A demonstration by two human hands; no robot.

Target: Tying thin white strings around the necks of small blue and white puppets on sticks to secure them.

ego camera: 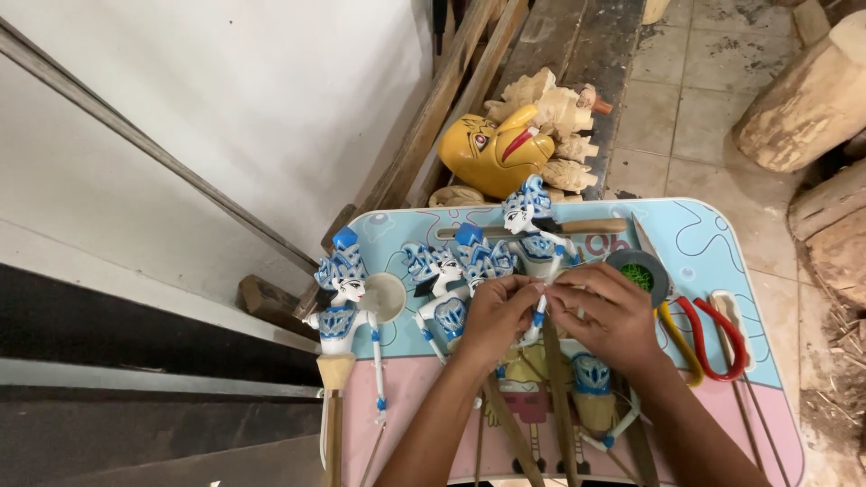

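Head view, looking down: two hands meet over a small pink and blue bench [722, 271], their fingertips pinched together on the thin white arm of a blue and white puppet [532, 230] lying at the bench's middle. The left hand [494, 316] and right hand [606, 316] touch at the fingers, both closed on that slender piece. Wooden rods [559, 415] run from under the hands toward the bench's near edge. Left of the hands lie two more puppets [456, 275] with blue crowns, and at the bench's left edge a fourth puppet [341, 302] on a pale wooden handle. Right of the hands sit a roll of dark tape [642, 271] and scissors [713, 338] with red and yellow handles. Beyond the bench's far edge rest a yellow carved mask [492, 153] and unpainted wooden carvings [555, 113] on dark planks. Farther right, logs [807, 104] stand on the tiled floor [686, 99].
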